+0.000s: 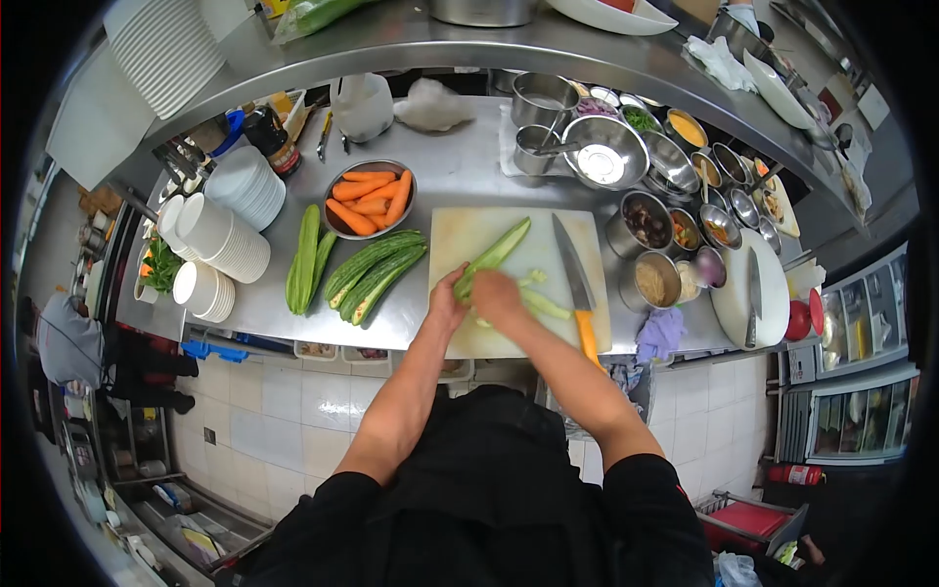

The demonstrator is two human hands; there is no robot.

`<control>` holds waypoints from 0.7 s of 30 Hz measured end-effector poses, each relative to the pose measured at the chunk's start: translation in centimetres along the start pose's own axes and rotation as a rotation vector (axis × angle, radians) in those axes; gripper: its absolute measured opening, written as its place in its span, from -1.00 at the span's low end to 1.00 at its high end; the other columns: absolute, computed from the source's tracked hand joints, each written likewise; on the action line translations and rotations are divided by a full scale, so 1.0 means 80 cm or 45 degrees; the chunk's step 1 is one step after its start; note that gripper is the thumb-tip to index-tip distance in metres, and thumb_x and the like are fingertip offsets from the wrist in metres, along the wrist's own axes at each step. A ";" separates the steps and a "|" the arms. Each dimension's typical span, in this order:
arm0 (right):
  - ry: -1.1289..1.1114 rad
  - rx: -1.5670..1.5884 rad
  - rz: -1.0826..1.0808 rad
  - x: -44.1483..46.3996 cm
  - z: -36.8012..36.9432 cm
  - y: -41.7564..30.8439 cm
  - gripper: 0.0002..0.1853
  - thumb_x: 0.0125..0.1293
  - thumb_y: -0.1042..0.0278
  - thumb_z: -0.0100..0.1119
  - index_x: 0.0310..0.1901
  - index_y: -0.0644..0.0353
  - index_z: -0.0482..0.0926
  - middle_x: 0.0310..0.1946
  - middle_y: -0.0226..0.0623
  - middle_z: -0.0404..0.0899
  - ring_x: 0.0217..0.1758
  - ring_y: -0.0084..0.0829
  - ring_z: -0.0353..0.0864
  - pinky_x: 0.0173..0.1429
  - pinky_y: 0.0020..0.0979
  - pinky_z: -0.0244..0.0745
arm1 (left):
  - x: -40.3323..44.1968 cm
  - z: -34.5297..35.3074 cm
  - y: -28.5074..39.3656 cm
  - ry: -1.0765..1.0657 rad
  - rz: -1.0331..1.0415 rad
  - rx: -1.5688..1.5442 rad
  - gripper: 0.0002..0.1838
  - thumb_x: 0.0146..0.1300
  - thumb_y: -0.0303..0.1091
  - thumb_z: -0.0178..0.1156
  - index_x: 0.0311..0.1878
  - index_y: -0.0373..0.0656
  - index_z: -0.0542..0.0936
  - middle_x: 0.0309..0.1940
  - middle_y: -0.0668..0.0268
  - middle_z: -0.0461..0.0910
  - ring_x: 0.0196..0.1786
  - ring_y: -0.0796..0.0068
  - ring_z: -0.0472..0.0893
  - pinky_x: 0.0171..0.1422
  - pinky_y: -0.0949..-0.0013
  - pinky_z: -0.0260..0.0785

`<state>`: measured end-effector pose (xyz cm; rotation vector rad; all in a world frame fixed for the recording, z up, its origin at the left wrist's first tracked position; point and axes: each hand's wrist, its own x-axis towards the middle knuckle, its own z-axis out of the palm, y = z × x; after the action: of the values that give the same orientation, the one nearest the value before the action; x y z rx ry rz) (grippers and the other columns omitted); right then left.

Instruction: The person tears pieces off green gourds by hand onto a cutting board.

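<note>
A long green vegetable, its cut side pale, [504, 247] lies slantwise over the white cutting board [455, 225]. My left hand [450, 298] is wrapped round its lower end. Over that same end is my right hand [497, 297], its fingers curled; what they hold, if anything, is hidden. Pale green pieces [544, 304] lie on the board just right of my hands. The knife [576, 269], with an orange handle, rests on the board's right side, touched by neither hand.
Left of the board are striped green vegetables [377, 272] and a bowl of carrots [370, 200]. Metal bowls [605, 153] and filled containers stand to the right, beside a purple cloth [661, 334]. A steel shelf [391, 51] crosses above. Another person [73, 338] is at far left.
</note>
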<state>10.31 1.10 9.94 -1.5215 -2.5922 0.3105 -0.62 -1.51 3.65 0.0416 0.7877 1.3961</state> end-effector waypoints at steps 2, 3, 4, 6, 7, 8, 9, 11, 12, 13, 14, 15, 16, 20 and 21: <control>0.061 0.012 0.035 0.018 0.006 0.024 -0.85 0.09 0.33 0.07 -0.46 0.18 0.58 -0.49 -0.17 0.60 -0.39 -0.14 0.63 -0.34 -0.22 0.51 | 0.002 -0.009 0.001 -0.068 -0.021 0.047 -0.60 0.27 -0.26 0.01 0.15 -0.17 0.42 -0.05 0.21 0.53 -0.03 0.30 0.52 0.07 0.27 0.35; 0.052 0.001 0.056 0.026 0.005 0.028 -0.85 0.09 0.33 0.07 -0.48 0.19 0.58 -0.50 -0.17 0.60 -0.41 -0.14 0.63 -0.35 -0.21 0.51 | 0.002 -0.006 0.004 -0.109 -0.033 0.076 -0.60 0.27 -0.27 0.01 0.15 -0.17 0.41 -0.05 0.21 0.53 -0.03 0.30 0.52 0.07 0.27 0.35; 0.045 -0.010 0.079 0.030 0.005 0.030 -0.85 0.08 0.33 0.07 -0.50 0.19 0.57 -0.51 -0.17 0.60 -0.42 -0.14 0.62 -0.35 -0.21 0.50 | 0.001 -0.001 0.005 -0.050 -0.030 0.035 -0.61 0.27 -0.27 0.01 0.14 -0.17 0.42 -0.06 0.20 0.54 -0.05 0.30 0.53 0.06 0.29 0.36; 0.140 -0.086 -0.139 -0.008 0.022 -0.013 -0.85 0.06 0.33 0.09 -0.54 0.19 0.57 -0.53 -0.14 0.59 -0.44 -0.13 0.62 -0.35 -0.21 0.51 | -0.003 0.012 0.002 0.065 -0.033 -0.054 -0.62 0.27 -0.27 0.01 0.13 -0.16 0.43 -0.09 0.18 0.54 -0.07 0.29 0.53 0.04 0.32 0.38; 0.124 -0.173 -0.194 -0.024 0.021 -0.040 -0.85 0.05 0.32 0.10 -0.54 0.19 0.57 -0.53 -0.14 0.59 -0.44 -0.12 0.62 -0.35 -0.21 0.51 | -0.010 0.017 0.001 0.074 -0.048 -0.019 -0.63 0.27 -0.28 0.00 0.12 -0.16 0.43 -0.08 0.17 0.54 -0.07 0.30 0.53 0.04 0.33 0.38; 0.115 -0.255 -0.254 -0.029 0.021 -0.055 -0.85 0.05 0.32 0.10 -0.55 0.18 0.57 -0.53 -0.13 0.60 -0.44 -0.12 0.62 -0.35 -0.21 0.51 | -0.016 0.018 0.007 0.082 -0.055 0.019 -0.64 0.28 -0.28 0.00 0.12 -0.16 0.43 -0.07 0.16 0.53 -0.06 0.30 0.53 0.05 0.33 0.39; 0.062 -0.137 -0.192 -0.026 0.020 -0.048 -0.85 0.05 0.33 0.10 -0.55 0.18 0.57 -0.53 -0.12 0.60 -0.44 -0.12 0.62 -0.34 -0.21 0.51 | -0.018 0.018 0.014 0.088 -0.061 0.064 -0.64 0.28 -0.29 -0.01 0.12 -0.16 0.43 -0.07 0.15 0.52 -0.05 0.30 0.53 0.05 0.34 0.39; -0.046 0.091 -0.067 -0.014 0.012 -0.011 -0.85 0.05 0.34 0.09 -0.55 0.18 0.57 -0.52 -0.11 0.60 -0.44 -0.12 0.62 -0.31 -0.20 0.52 | -0.006 0.003 0.014 -0.023 -0.056 0.021 -0.63 0.28 -0.29 0.00 0.13 -0.16 0.42 -0.04 0.13 0.51 -0.03 0.29 0.52 0.08 0.34 0.39; 0.033 0.103 0.017 -0.002 0.001 0.008 -0.85 0.06 0.35 0.07 -0.55 0.19 0.57 -0.52 -0.12 0.60 -0.43 -0.14 0.63 -0.30 -0.20 0.52 | -0.004 -0.002 0.010 -0.078 -0.059 -0.003 -0.62 0.28 -0.29 0.00 0.14 -0.16 0.41 -0.02 0.13 0.50 -0.02 0.29 0.52 0.09 0.35 0.39; 0.115 0.112 0.097 0.013 -0.011 0.024 -0.84 0.07 0.36 0.05 -0.54 0.19 0.58 -0.52 -0.12 0.60 -0.42 -0.15 0.63 -0.30 -0.20 0.53 | -0.004 0.000 0.008 -0.043 -0.073 -0.007 -0.64 0.30 -0.28 -0.02 0.13 -0.16 0.42 -0.02 0.16 0.50 -0.01 0.29 0.51 0.09 0.34 0.39; 0.087 0.087 0.139 0.026 -0.013 0.035 -0.86 0.08 0.38 0.05 -0.51 0.20 0.58 -0.50 -0.12 0.60 -0.38 -0.18 0.64 -0.28 -0.20 0.53 | -0.006 0.004 0.008 -0.009 -0.084 -0.010 -0.65 0.31 -0.27 -0.05 0.12 -0.15 0.42 -0.01 0.18 0.50 0.01 0.29 0.51 0.09 0.33 0.39; 0.064 0.066 0.181 0.040 -0.007 0.045 -0.87 0.09 0.39 0.06 -0.47 0.21 0.58 -0.47 -0.11 0.61 -0.34 -0.21 0.64 -0.27 -0.20 0.53 | -0.006 0.006 0.010 0.025 -0.092 -0.008 -0.66 0.32 -0.26 -0.07 0.11 -0.14 0.43 0.00 0.21 0.50 0.03 0.29 0.51 0.09 0.31 0.39; 0.039 0.049 0.225 0.048 -0.001 0.049 -0.88 0.09 0.41 0.06 -0.44 0.22 0.58 -0.45 -0.11 0.61 -0.31 -0.24 0.64 -0.26 -0.20 0.53 | 0.000 -0.001 0.008 0.031 -0.064 0.014 -0.67 0.32 -0.26 -0.07 0.10 -0.14 0.43 -0.01 0.22 0.51 0.03 0.30 0.51 0.09 0.31 0.39; -0.090 -0.004 -0.015 -0.007 0.015 -0.034 -0.85 0.12 0.42 0.02 -0.40 0.21 0.61 -0.44 -0.12 0.62 -0.33 -0.24 0.65 -0.26 -0.20 0.53 | 0.009 -0.009 0.004 -0.038 -0.096 0.016 -0.69 0.32 -0.26 -0.07 0.07 -0.13 0.45 -0.04 0.24 0.52 0.03 0.34 0.51 0.07 0.30 0.41; -0.162 0.039 -0.024 -0.021 0.006 -0.048 -0.84 0.12 0.43 0.01 -0.39 0.21 0.61 -0.44 -0.12 0.62 -0.33 -0.23 0.65 -0.26 -0.20 0.53 | 0.006 -0.008 0.009 -0.073 -0.124 -0.002 -0.69 0.32 -0.26 -0.07 0.06 -0.12 0.45 -0.05 0.24 0.53 0.03 0.35 0.51 0.06 0.30 0.41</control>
<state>7.81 -2.25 10.40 -1.5130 -2.6825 0.4570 -1.62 -1.24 3.28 0.0411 0.7317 1.2976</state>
